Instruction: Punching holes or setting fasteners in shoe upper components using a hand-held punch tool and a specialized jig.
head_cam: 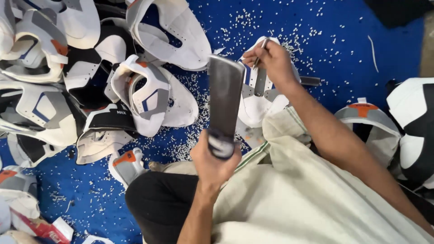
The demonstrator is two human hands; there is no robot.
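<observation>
Hands are both closed: our left hand (212,160) grips a flat dark metal bar (224,101), our right hand (271,61) pinches a thin metal punch (260,52) over a white shoe upper (255,108).

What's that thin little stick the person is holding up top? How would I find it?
Start at the blue floor sprinkled with tiny white bits, then find the white shoe piece near the middle. The right hand pinches a thin metal punch upright over it. Unlike the wide, flat, dark bar in the left hand, it is pencil-slim.
</observation>
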